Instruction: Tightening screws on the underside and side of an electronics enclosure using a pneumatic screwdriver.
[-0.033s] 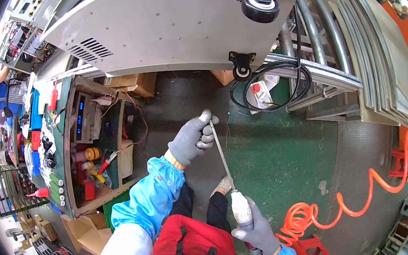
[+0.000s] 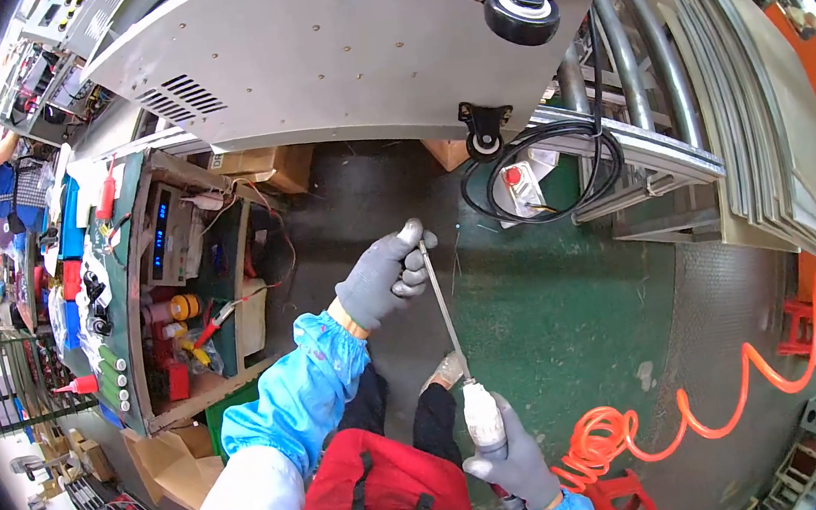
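In the head view, the gloved right hand (image 2: 520, 459) hides part of the hand tool (image 2: 484, 416), whose lower end is hard to make out near the bottom edge. That hand wraps round the tool's white-covered body, while the curled left hand (image 2: 378, 284) pinches the tip of its long shaft (image 2: 443, 306), slanting over the floor (image 2: 556, 314). The left forearm reaches up from lower left; the right stays mostly cut off.
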The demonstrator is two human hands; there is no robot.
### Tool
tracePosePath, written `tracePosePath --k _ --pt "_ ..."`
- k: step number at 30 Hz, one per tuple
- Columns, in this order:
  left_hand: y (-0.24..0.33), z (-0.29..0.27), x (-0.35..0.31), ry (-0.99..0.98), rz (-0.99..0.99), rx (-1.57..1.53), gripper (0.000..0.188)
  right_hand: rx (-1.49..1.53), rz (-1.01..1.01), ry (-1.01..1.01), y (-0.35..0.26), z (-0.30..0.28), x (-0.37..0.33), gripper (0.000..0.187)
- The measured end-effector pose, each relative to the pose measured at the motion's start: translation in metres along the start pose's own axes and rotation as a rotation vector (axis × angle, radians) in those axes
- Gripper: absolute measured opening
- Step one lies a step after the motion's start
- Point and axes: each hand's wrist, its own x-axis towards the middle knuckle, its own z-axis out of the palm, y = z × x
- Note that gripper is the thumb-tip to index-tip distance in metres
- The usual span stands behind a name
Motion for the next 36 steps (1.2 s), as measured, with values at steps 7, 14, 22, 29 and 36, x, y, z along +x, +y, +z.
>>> tracePosePath --k 7,14,22,29,36 --pt "0.016 0.009 -0.006 0.058 0.097 0.439 0.036 -0.101 -0.049 0.01 0.001 -0.011 -0.001 0.092" --pt "0.025 0.004 0.008 -0.182 0.161 0.392 0.039 0.535 0.312 -0.081 -0.041 -0.006 0.009 0.088" --pt "0.006 0.01 0.019 0.159 0.027 0.664 0.062 0.257 -0.13 0.179 -0.021 0.016 0.083 0.09" --pt "-0.038 0.009 -0.004 -0.176 -0.154 1.133 0.063 0.225 -0.219 0.273 -0.032 0.016 0.128 0.091" --pt "-0.037 0.014 -0.008 -0.243 -0.132 0.913 0.067 0.302 -0.238 0.278 -0.029 0.017 0.141 0.092"
